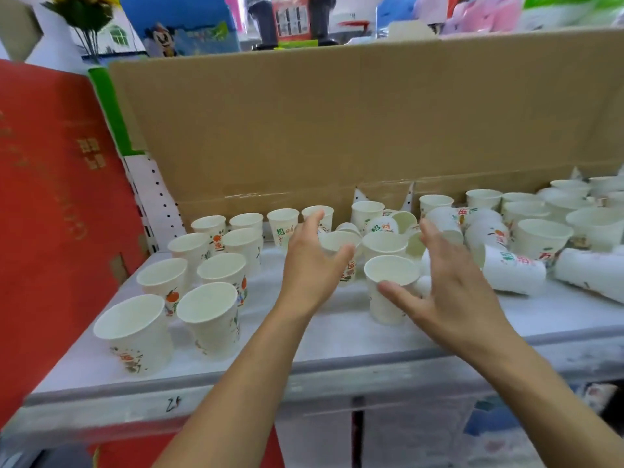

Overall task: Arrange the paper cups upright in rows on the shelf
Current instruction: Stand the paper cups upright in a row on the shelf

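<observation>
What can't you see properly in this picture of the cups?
Head view, middle cup: mostly behind the left hand, so whether the hand grips it is unclear.
Lying cup, far right: cut off by the picture edge.
Writing on the front-left cup: too blurred to read.
Goods up top: partly hidden by the cardboard.
</observation>
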A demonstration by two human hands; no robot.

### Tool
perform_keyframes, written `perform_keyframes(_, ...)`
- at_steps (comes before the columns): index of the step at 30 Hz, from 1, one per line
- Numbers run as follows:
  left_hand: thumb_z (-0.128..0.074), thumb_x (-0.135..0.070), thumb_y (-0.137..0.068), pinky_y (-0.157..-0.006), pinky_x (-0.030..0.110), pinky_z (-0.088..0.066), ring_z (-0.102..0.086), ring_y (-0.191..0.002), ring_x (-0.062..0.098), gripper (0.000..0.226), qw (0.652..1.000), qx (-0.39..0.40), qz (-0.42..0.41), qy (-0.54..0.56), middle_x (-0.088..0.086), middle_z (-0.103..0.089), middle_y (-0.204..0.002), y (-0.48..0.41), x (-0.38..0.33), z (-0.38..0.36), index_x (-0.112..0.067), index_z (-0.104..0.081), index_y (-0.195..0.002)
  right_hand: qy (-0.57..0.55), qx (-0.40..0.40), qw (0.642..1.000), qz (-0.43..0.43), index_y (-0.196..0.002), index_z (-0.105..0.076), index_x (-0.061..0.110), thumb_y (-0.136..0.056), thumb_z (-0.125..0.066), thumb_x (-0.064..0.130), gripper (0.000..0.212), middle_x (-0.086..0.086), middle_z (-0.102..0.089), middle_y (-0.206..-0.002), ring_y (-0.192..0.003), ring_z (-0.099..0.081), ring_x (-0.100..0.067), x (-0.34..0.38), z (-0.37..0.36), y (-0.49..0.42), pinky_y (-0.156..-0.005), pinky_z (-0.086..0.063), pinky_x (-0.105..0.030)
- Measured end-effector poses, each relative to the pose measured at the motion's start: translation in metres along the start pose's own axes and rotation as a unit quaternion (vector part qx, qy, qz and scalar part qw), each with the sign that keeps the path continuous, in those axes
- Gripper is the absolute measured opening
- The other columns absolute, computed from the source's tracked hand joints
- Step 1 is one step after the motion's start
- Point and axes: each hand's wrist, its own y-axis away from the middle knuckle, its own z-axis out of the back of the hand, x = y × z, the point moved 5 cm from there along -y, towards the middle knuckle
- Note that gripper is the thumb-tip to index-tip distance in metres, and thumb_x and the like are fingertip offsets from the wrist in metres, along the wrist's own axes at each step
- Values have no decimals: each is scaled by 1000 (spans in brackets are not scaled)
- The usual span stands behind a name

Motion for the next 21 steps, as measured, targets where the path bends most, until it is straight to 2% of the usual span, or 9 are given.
perform_keyframes(4, -75, -37, -76, -104, 31, -36, -40, -129, 18, 82, 998, 2, 30, -51, 0, -45, -142, -17, 16, -20, -19, -35, -145, 101, 58, 993, 22, -152, -13, 19, -74, -45, 77, 103, -3, -51, -139, -125, -44, -25, -2, -12, -11, -100, -30, -38)
perform_keyframes(7, -76, -40, -73, -99, 29, -36, -41, -129, 17, 84, 997, 7, 49, -64, -1, -46, -141, -22, 23, -27, -21, -35, -144, 127, 75, 988, 36, -152, -13, 21, -78, -44, 75, 97, 0, -53, -137, -125, -43, -23, -1, -16, -14, -99, -28, -38)
perform_keyframes(12, -75, -45, -73, -100, 31, -41, -48, -125, 16, 80, 994, -3, 68, -85, -4, -52, -136, -18, 19, -21, -23, -39, -141, 122, 82, 988, 50, -148, -22, 23, -81, -48, 67, 85, 3, -55, -133, -121, -44, -21, 7, -13, -15, -94, -26, -36)
perform_keyframes(15, -71, -49, -74, -96, 33, -43, -51, -119, 16, 71, 986, -22, 59, -155, -3, -54, -129, 1, 14, -1, -25, -45, -136, 94, 104, 987, 72, -146, -26, 26, -76, -44, 70, 85, 6, -54, -131, -120, -43, -17, 15, -14, -11, -92, -24, -32)
perform_keyframes(18, -68, -55, -75, -93, 32, -42, -50, -119, 17, 71, 972, -24, 69, -225, -4, -51, -130, 31, 11, 24, -28, -46, -136, 63, 132, 983, 106, -145, -28, 31, -69, -36, 72, 87, 8, -51, -134, -121, -41, -12, 22, -17, -6, -88, -21, -27)
perform_keyframes(21, -67, -57, -72, -91, 30, -39, -49, -119, 16, 72, 961, -17, 76, -265, -7, -49, -130, 51, 2, 45, -30, -46, -135, 53, 167, 975, 136, -145, -27, 36, -73, -42, 73, 82, 14, -44, -138, -123, -35, -7, 29, -14, -4, -93, -20, -25)
